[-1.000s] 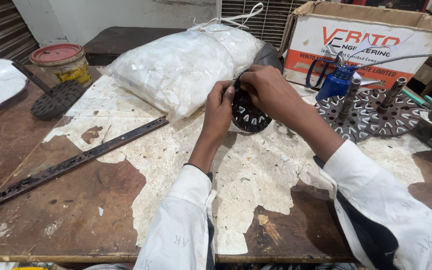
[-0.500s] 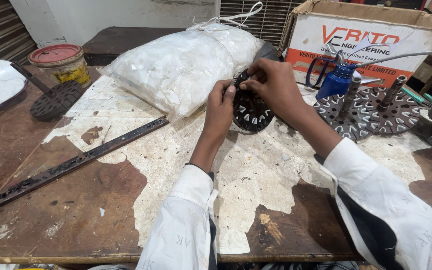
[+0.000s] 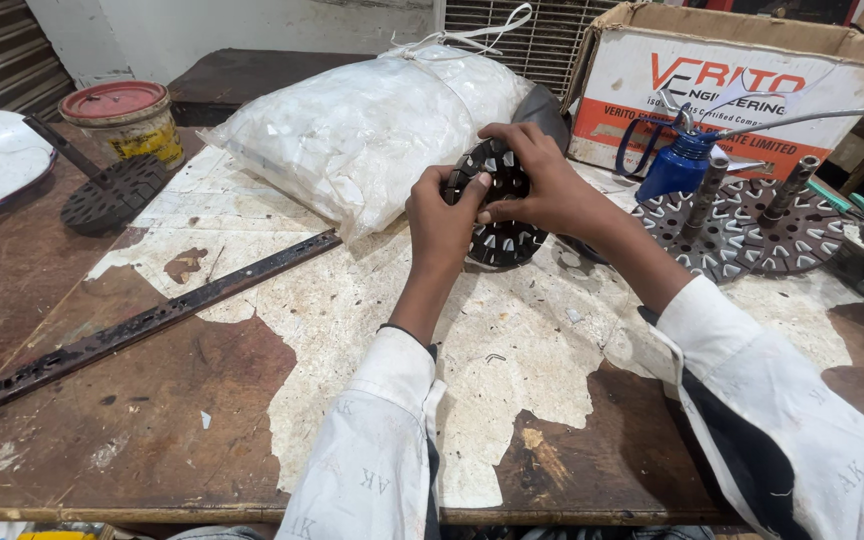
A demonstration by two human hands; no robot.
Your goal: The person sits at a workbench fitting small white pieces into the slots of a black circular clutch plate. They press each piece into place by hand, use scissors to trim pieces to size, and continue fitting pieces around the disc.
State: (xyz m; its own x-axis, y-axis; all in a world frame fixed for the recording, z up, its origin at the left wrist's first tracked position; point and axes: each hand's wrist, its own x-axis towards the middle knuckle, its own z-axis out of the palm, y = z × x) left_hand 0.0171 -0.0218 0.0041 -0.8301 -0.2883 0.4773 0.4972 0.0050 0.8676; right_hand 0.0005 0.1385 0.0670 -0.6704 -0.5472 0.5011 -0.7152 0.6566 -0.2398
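1. Disc: one, dark, round, its face set with rows of small pale wedge-shaped slots. It is held tilted on edge, lower rim at or just above the counter, right beside the bag.
2. Left hand: grip closed on the disc's left rim, thumb across the face, fingers behind.
3. Right hand: grip closed over the disc's top and right rim, fingers curled over the upper edge, thumb pressed on the face.
4. Sleeves: two, white, one on each forearm.
5. Bag: one, clear plastic, stuffed with small white pieces, tied at the top with white cord, lying behind and left of the disc.
6. Bar: one, long, flat, dark metal with holes along it, lying aslant on the counter, well left of the hands.
7. Plates: two in view, grey, round and slotted, lying flat to the right, each with an upright shaft.
8. Oil can: one, blue, with a long thin spout, standing behind the plates.
9. Box: one, cardboard, open-topped, at the back right.
10. Tin: one, yellow with a red lid, back left.
11. Far disc: one, dark, with a handle, lying flat near the tin.
12. Counter: one, brown wood, its white covering worn away in patches.
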